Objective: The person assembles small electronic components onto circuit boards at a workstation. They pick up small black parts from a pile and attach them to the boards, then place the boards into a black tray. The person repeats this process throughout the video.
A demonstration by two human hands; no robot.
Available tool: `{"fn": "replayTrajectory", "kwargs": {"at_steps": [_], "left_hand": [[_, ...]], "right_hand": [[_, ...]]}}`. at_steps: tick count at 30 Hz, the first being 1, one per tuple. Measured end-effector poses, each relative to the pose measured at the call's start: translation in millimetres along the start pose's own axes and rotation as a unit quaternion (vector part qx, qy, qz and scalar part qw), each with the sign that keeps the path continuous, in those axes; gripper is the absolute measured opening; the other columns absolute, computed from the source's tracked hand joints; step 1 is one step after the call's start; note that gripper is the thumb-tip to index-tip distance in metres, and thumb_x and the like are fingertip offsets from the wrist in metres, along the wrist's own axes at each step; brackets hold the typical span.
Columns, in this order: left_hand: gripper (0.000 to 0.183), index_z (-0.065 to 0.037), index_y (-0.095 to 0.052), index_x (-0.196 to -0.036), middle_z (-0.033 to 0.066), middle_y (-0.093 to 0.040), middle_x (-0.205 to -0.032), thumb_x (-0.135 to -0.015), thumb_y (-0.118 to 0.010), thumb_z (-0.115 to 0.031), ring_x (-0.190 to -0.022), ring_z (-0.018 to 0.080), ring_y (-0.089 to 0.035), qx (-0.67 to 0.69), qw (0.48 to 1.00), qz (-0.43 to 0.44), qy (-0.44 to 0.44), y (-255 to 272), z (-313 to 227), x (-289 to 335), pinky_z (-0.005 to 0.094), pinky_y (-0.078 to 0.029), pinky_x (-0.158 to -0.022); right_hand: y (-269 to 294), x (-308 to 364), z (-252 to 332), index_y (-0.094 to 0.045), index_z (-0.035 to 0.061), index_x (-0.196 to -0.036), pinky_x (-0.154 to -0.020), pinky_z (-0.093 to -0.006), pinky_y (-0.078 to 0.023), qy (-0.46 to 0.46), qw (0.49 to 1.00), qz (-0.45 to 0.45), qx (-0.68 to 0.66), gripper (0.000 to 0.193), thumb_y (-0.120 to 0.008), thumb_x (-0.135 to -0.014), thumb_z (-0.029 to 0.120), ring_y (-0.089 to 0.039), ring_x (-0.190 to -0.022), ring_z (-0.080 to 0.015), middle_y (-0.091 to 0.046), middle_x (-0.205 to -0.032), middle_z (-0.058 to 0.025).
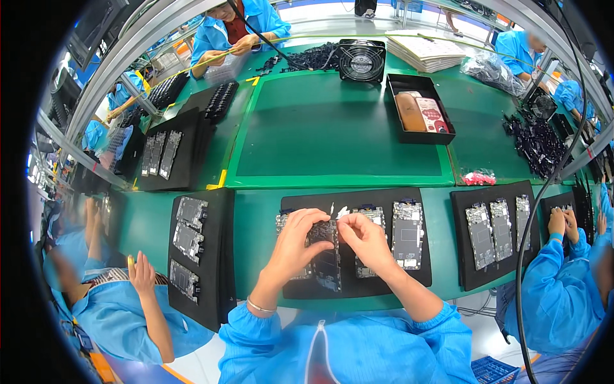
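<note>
Over a black foam pad point(421, 283), my left hand point(295, 242) grips a circuit board point(328, 272) by its edges, fingers curled round its upper part. The board is tilted up, with its lower end down by the pad. My right hand point(366, 238) is closed in a pinch at the board's top corner. A small white piece point(343, 212) sticks out above those fingertips; its kind is too small to make out. On the same pad lie more circuit boards point(407, 238), one point(372, 219) partly behind my right hand and others partly behind my left.
Black pads with boards lie left point(187, 238) and right point(491, 230). Beyond the green bench stand a small black fan point(361, 62), a black open box point(416, 137) and a paper stack point(427, 52). A black cable point(526, 301) hangs at right. Co-workers in blue sit on both sides and opposite.
</note>
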State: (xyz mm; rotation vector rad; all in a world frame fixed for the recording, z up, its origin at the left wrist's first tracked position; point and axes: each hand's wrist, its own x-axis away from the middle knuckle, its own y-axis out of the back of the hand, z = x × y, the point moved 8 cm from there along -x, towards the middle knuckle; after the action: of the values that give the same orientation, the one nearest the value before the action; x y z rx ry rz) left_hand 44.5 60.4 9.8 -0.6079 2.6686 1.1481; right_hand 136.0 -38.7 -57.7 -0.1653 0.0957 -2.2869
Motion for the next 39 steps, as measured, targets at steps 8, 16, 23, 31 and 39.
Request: {"fn": "replayTrajectory", "kwargs": {"at_steps": [8, 16, 23, 31, 39], "left_hand": [[0.053, -0.007, -0.057, -0.108, 0.0087, -0.058, -0.113, -0.060, -0.080, -0.010, -0.111, 0.0291, -0.051, 0.020, 1.000, 0.013, -0.008, -1.5, 1.5, 0.0, 0.0395, -0.040, -0.095], [0.061, -0.007, -0.051, -0.119, 0.0111, -0.055, -0.117, -0.065, -0.078, -0.014, -0.113, 0.0321, -0.047, -0.054, 0.998, 0.024, 0.038, -20.1, 28.0, -10.9, 0.0413, -0.039, -0.096], [0.060, -0.006, -0.049, -0.122, 0.0137, -0.050, -0.123, -0.068, -0.075, -0.013, -0.116, 0.0335, -0.043, -0.212, 0.958, 0.038, 0.187, 4.1, 78.9, 14.4, 0.0422, -0.039, -0.096], [0.048, -0.007, -0.054, -0.113, 0.0083, -0.051, -0.115, -0.069, -0.072, -0.002, -0.110, 0.0236, -0.051, 0.009, 0.994, -0.029, 0.109, 50.5, 50.1, 40.0, 0.0364, -0.048, -0.086], [0.049, -0.006, -0.054, -0.113, 0.0088, -0.048, -0.120, -0.069, -0.072, 0.002, -0.112, 0.0220, -0.050, 0.057, 0.990, -0.051, 0.118, 57.9, 54.4, 52.2, 0.0357, -0.047, -0.092]], "right_hand": [[0.5, -6.0, 0.4, -0.056, -0.0020, -0.094, -0.071, -0.0246, -0.050, 0.001, 1.000, 0.016, 0.017, 0.016, -0.056, -0.091, 0.013, -0.061, -0.077, -0.0097, -0.062, -0.084, -0.0043], [29.0, -20.5, -19.1, -0.054, 0.0008, -0.094, -0.066, -0.0242, -0.051, -0.002, 0.997, -0.063, -0.035, 0.012, -0.053, -0.092, 0.013, -0.061, -0.071, -0.0116, -0.059, -0.080, -0.0042], [18.6, -4.1, -14.7, -0.053, 0.0018, -0.091, -0.067, -0.0243, -0.050, -0.021, 0.999, -0.034, 0.002, 0.011, -0.051, -0.094, 0.012, -0.059, -0.071, -0.0104, -0.059, -0.080, -0.0033], [-58.2, -19.0, -12.9, -0.054, -0.0002, -0.094, -0.070, -0.0252, -0.051, -0.019, 0.999, 0.044, 0.026, 0.014, -0.051, -0.093, 0.014, -0.061, -0.074, -0.0114, -0.060, -0.084, -0.0050], [-86.1, -14.3, 0.9, -0.055, -0.0017, -0.094, -0.069, -0.0238, -0.049, 0.022, 0.998, 0.059, 0.031, 0.016, -0.055, -0.092, 0.014, -0.061, -0.076, -0.0103, -0.062, -0.083, -0.0048]]}}
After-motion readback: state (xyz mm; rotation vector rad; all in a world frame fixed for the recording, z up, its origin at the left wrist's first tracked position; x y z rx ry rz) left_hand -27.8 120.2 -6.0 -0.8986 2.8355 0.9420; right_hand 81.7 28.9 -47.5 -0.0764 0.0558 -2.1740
